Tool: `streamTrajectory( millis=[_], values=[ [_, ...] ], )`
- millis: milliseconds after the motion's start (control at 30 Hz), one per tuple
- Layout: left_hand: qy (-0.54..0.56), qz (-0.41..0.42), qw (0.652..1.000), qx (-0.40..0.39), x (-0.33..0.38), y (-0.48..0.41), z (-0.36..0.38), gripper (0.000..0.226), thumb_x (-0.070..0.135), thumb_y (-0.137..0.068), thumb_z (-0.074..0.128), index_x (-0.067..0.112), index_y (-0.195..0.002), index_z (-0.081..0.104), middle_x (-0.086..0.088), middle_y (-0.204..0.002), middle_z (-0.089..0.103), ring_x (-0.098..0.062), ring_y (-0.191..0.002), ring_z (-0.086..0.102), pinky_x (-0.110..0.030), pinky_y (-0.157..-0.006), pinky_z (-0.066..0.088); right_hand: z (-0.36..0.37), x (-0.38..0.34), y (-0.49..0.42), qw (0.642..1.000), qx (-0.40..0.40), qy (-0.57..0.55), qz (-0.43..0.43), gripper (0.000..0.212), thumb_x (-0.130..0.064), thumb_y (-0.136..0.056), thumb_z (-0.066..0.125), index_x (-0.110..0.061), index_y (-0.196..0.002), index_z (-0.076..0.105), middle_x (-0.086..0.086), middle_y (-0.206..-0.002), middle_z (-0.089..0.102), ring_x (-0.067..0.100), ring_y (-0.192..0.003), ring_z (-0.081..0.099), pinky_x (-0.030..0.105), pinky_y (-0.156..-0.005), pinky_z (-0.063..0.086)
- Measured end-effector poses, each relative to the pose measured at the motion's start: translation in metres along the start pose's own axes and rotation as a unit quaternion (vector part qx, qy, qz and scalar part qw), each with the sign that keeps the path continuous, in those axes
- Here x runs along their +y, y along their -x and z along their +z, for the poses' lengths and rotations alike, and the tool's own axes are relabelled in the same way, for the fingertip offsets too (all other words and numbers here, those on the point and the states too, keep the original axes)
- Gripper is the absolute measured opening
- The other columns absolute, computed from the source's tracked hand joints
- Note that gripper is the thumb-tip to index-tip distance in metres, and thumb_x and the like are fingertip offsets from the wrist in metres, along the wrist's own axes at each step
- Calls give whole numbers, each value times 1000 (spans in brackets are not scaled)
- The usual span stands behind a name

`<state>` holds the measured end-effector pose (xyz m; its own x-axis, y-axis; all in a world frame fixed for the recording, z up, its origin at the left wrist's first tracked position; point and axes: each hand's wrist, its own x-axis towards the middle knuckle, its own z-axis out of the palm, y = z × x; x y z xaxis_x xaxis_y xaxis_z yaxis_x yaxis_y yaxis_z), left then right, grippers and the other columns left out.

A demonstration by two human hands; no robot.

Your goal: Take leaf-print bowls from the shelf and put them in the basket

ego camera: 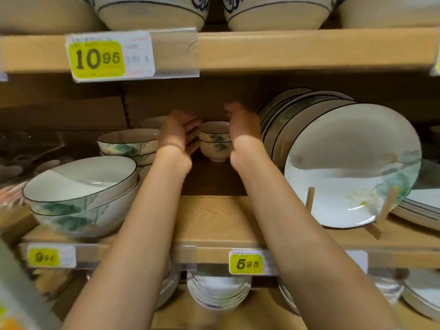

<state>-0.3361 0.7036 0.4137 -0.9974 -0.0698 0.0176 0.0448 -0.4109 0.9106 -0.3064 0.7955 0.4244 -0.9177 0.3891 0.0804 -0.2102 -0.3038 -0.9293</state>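
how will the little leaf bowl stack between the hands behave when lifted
Those small leaf-print bowls look glazed ceramic, so probably rigid, breakable, slippery. Two seem nested on a narrow foot, so the top one may shift if tilted.

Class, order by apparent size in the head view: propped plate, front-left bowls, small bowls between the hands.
1. Propped plate
2. Front-left bowls, close behind; nearer the camera, so unsure
3. Small bowls, farthest back
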Motion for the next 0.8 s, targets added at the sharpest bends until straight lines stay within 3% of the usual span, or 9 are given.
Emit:
streamTrajectory(
  millis=[100, 167, 233, 433, 533, 800],
  values=[
    [21, 37, 999, -33, -8, 49, -11, 38, 22, -100, 38, 8, -128, 59, -7, -118, 70, -23, -111, 63, -43, -96, 49, -13, 13, 30, 999, -11, -35, 1, 22, -28, -90, 57, -20, -111, 57, 6, -107, 64, 22, -96, 60, 39, -87, 52],
    [54, 42, 996, -61, -16, 83, -29, 43, 21, -95, 39, 4, -128, 60, -12, -120, 69, -25, -112, 65, -42, -95, 51, -26, 26, 54, 998, -34, -25, -38, 12, -21, -91, 53, -22, -97, 63, 1, -100, 68, 15, -95, 63, 34, -88, 51],
    [48, 39, 996, -59, -22, 112, -51, 43, 22, -94, 37, 4, -122, 63, -12, -118, 70, -23, -112, 66, -41, -99, 50, -41, 37, 75, 995, -78, -24, -53, 16, -18, -90, 53, -24, -87, 68, -2, -95, 73, 10, -93, 68, 31, -90, 51],
    [42, 29, 999, -15, -38, 192, -133, 36, 20, -95, 35, 7, -110, 65, -14, -111, 73, -25, -106, 69, -38, -95, 52, -63, 72, 142, 990, -141, 15, -25, 23, -11, -91, 49, -18, -82, 70, 4, -87, 76, 16, -89, 73, 34, -89, 53],
    [51, 21, 998, 2, -36, 230, -170, 35, 20, -94, 35, 6, -104, 65, -14, -106, 74, -25, -100, 72, -32, -84, 58, -65, 93, 175, 987, -163, 13, 4, 26, -10, -93, 45, -14, -81, 68, 5, -80, 75, 20, -83, 73, 33, -86, 53],
    [-2, 46, 987, 157, -10, 341, -305, 19, 17, -85, 48, 11, -91, 65, -6, -79, 75, -15, -70, 72, -24, -70, 58, -24, 166, 290, 967, -214, 15, 135, 24, -8, -95, 46, -7, -82, 67, 9, -74, 74, 20, -70, 72, 28, -68, 59]
  ],
)
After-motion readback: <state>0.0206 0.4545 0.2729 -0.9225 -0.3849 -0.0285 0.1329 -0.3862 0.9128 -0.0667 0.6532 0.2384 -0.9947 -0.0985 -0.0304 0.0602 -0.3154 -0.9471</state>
